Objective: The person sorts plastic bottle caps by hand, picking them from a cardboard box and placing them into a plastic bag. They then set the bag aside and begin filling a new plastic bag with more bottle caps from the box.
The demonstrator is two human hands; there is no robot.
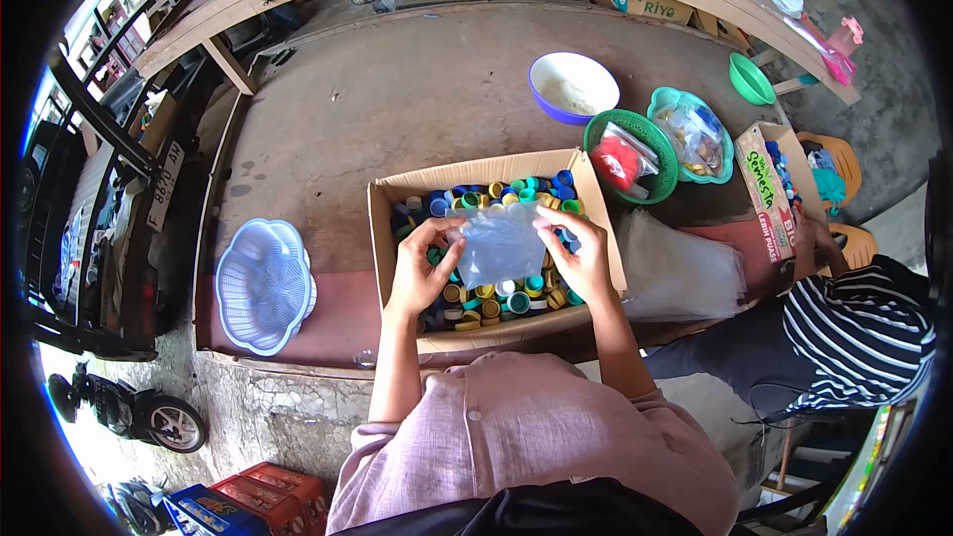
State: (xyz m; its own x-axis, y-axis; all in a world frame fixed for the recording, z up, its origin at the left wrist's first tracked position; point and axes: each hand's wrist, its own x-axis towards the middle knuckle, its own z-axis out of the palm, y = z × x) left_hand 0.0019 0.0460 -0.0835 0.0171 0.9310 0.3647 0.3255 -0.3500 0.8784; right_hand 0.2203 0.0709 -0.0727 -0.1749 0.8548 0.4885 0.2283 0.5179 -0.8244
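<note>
Between my two hands a clear plastic bag (501, 246) is stretched flat, looking empty. My left hand (425, 260) pinches its left edge with thumb and fingers. On the opposite edge, my right hand (578, 256) grips the bag near its upper corner. Beneath it stands an open cardboard box (399, 185) filled with bottle caps (518, 303) in blue, green, yellow and white. The bag hides the caps in the middle of the box. To the right of the box lies a stack of clear plastic bags (680, 268).
A pale blue plastic basket (263, 288) sits at the left. Beyond the box are a purple-rimmed bowl (574, 87), a green basket (635, 189) and a turquoise basket (693, 104), both holding packed bags. At right, a person in a striped top (859, 333) reaches to a printed carton (759, 179).
</note>
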